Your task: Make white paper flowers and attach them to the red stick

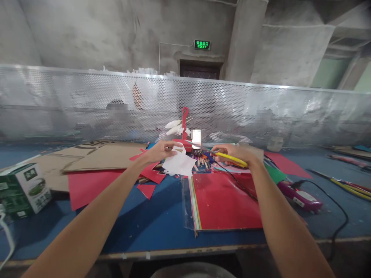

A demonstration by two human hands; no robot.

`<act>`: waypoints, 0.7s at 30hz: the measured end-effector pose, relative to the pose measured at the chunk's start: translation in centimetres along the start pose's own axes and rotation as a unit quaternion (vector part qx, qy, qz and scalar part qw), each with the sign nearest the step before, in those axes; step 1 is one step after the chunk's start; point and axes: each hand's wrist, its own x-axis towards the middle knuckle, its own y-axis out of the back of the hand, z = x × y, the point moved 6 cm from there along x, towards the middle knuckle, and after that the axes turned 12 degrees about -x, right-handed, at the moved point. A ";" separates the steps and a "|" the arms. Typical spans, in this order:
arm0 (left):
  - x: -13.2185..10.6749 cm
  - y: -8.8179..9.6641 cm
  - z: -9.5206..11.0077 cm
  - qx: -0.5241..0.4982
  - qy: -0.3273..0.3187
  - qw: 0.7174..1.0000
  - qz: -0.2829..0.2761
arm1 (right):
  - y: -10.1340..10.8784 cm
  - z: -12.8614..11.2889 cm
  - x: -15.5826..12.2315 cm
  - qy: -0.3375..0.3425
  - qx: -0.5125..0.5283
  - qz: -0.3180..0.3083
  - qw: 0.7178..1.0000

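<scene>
My left hand [159,151] pinches a sheet of white paper [180,163] with an uneven, cut-looking edge, held above the table. Facing it, my right hand [233,150] grips a pair of scissors [231,157] by the yellow handles. Their blades point left toward the paper's upper edge; whether they touch it I cannot tell. Behind the paper stands a red hook-shaped paper piece [184,123], with white tufted pieces [175,127] beside it. Under my right forearm lies a pack of coloured paper [226,202], red sheet on top.
Cardboard sheets [101,156] and red paper [92,185] cover the left side, near a green and white box [25,189]. Small sticks [201,162] lie mid-table. At right are a purple device [301,197] with a black cable and another yellow-handled tool [349,189]. A perforated metal screen [232,104] stands behind.
</scene>
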 end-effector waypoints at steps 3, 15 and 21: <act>-0.1 -0.2 0.0 -0.028 0.005 1.000 -0.006 | 0.9 0.4 -0.4 -0.031 -0.033 0.049 0.998; -1.0 -1.1 1.5 -0.238 0.020 0.971 -0.025 | 0.2 4.9 1.7 -0.174 -0.334 0.019 0.926; -1.4 -2.6 1.8 -0.249 0.042 0.961 -0.112 | -1.1 5.3 0.6 -0.243 -0.343 -0.101 0.902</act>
